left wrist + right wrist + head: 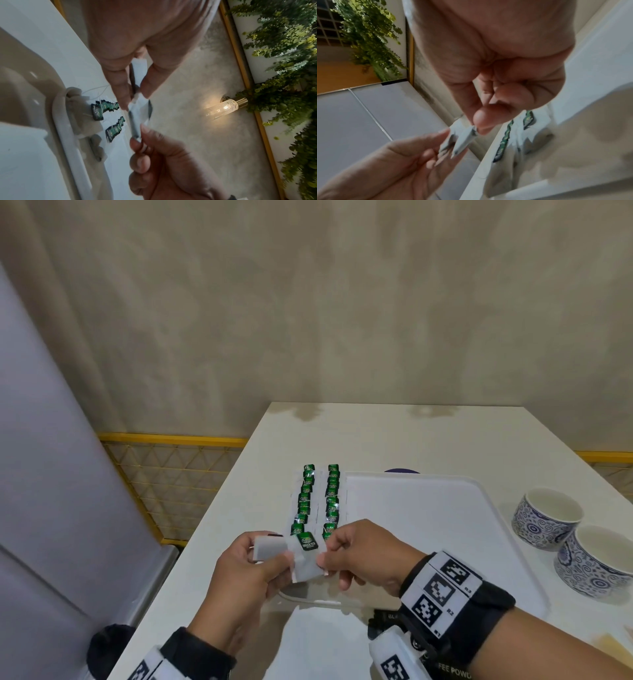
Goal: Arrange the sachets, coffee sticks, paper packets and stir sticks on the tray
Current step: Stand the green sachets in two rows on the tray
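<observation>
The counter (376,436) carries a white tray (418,508) just beyond the right hand (363,553), and two patterned cups (548,522) stand farther to that hand's right. Two rows of green-tagged sachets (318,498) lie just ahead of both hands, along the tray's left edge. The left hand (246,573) grips a small stack of sachets. The right hand pinches the corner of the front sachet (308,563), held between the two hands above the tray's near rim.

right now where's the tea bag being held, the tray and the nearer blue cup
tea bag (307,543): head view, on its green tag, pinched between both hands
tray (411,508): head view, on its bare white floor
nearer blue cup (596,571): head view, on its patterned outer wall
</observation>
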Demonstrator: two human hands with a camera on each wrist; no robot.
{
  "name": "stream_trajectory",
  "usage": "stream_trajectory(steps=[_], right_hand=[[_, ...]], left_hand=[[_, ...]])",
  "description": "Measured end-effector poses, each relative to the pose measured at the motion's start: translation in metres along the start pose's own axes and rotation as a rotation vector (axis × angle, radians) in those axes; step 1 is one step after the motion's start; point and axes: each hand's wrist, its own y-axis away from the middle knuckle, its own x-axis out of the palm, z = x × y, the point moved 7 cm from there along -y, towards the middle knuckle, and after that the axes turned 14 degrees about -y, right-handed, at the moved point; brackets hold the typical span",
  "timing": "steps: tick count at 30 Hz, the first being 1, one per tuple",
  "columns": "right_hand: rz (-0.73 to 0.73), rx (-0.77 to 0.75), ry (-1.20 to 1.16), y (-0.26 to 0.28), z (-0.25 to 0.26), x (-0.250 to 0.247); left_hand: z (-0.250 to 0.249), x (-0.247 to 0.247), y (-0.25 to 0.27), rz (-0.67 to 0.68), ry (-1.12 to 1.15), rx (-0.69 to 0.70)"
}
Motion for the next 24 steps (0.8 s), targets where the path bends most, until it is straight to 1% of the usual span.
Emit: stream_trajectory(steps=[3, 5, 8, 11, 13, 15, 17, 18, 20, 22, 24], right_hand=[[-0.055, 0.072, 0.04, -0.005, -0.011, -0.015], [-0.072, 0.118, 0.072, -0.009, -0.018, -0.022], [-0.058, 0.171, 0.101, -0.012, -0.027, -0.024], [-0.039, 0.146, 0.107, -0.013, -0.025, -0.021], [-0.041, 0.113, 0.135, -0.012, -0.02, -0.02], [-0.05, 0.098, 0.152, -0.012, -0.017, -0.023], [-0.068, 0.099, 0.133, -0.013, -0.015, -0.03], [-0.078, 0.104, 0.11, -0.013, -0.015, -0.034], [-0.098, 0.116, 0.068, -0.014, -0.017, -0.043], [-0.123, 0.121, 0.037, -0.013, -0.019, -0.051], [-0.137, 0.125, 0.018, -0.011, -0.02, -0.057]], left_hand=[[0.0, -0.006, 0.001, -0.03, 0.119, -0.051], [0.001, -0.008, 0.001, -0.034, 0.147, -0.066], [0.005, -0.008, 0.001, -0.03, 0.108, -0.085], [0.008, -0.012, -0.001, -0.059, -0.001, -0.086], [0.004, -0.018, -0.005, -0.095, -0.211, -0.025], [-0.009, -0.02, -0.01, -0.11, -0.517, 0.081], [-0.023, -0.017, -0.018, -0.077, -0.846, 0.183], [-0.028, -0.013, -0.022, -0.039, -1.012, 0.208], [-0.033, -0.002, -0.031, 0.06, -1.268, 0.216], [-0.035, 0.012, -0.038, 0.172, -1.447, 0.23], [-0.035, 0.029, -0.042, 0.284, -1.564, 0.275]])
